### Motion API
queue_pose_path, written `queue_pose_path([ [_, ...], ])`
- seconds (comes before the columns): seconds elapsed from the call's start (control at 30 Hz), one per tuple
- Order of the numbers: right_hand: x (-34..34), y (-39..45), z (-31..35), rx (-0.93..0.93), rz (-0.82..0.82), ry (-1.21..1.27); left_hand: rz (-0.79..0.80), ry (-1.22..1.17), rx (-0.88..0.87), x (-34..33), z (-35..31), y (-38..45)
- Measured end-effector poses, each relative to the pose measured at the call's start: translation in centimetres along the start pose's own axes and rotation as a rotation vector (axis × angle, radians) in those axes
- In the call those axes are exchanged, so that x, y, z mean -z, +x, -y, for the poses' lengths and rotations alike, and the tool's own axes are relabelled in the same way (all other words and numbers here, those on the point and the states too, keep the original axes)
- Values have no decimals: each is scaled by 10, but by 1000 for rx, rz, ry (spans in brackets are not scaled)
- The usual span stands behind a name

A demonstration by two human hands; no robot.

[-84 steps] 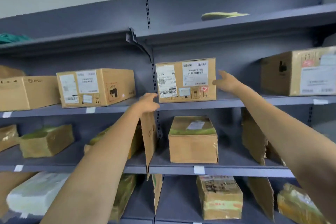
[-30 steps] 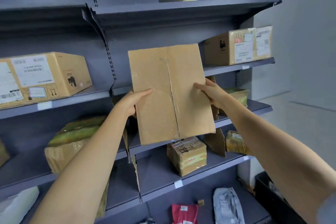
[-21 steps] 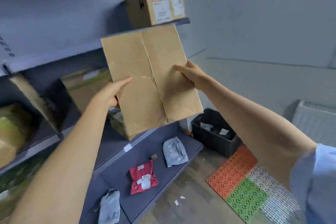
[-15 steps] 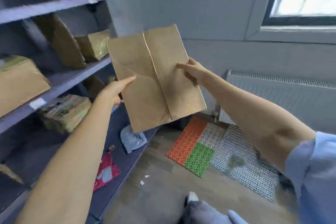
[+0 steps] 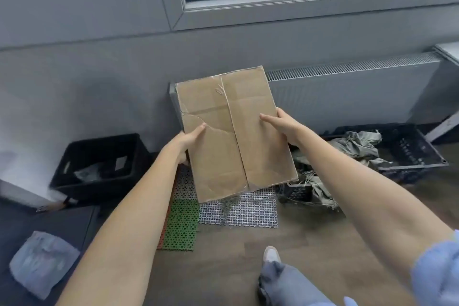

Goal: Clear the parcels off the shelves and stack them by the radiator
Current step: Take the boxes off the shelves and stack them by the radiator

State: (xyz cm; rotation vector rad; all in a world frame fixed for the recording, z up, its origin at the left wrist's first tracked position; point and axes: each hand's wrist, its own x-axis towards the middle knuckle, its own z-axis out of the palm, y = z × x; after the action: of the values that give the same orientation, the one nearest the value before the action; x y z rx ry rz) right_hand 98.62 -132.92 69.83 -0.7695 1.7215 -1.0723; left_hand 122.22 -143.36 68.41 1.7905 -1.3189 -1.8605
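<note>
I hold a flat brown cardboard parcel (image 5: 231,154) in the air with its taped seam facing me, in front of the grey radiator (image 5: 347,92) under the window. My left hand (image 5: 187,141) grips its left edge, thumb on the top face. My right hand (image 5: 280,126) grips the right edge the same way. The parcel hides the radiator's left end. Below it, plastic grid mats (image 5: 248,211) in white, green and orange lie on the floor.
A black crate (image 5: 99,156) stands by the wall on the left. Another black crate (image 5: 412,154) with crumpled grey bags (image 5: 357,144) sits right of the mats. A grey mailer bag (image 5: 42,261) lies on the low shelf at bottom left. My shoe (image 5: 272,256) is on the wooden floor.
I took the parcel off the shelf with both hands and turned right from the shelves to face the radiator. The parcel is now lower, over the mats.
</note>
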Motion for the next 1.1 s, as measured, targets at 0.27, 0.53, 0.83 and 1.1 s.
queue_pose_path([
  [0.27,68,129,-157,-221,-115,-72,49,-157,256,-140,94,183],
  [0.53,33,221,-411,-461,-45,-126,-46,-97,525,-199,271,337],
  [0.83,8,278,-607,-681,-87,-111,6,-7,588,-253,404,460],
  [1.1,27,339,-646,-692,-252,-60,79,-5,476,-301,401,542],
])
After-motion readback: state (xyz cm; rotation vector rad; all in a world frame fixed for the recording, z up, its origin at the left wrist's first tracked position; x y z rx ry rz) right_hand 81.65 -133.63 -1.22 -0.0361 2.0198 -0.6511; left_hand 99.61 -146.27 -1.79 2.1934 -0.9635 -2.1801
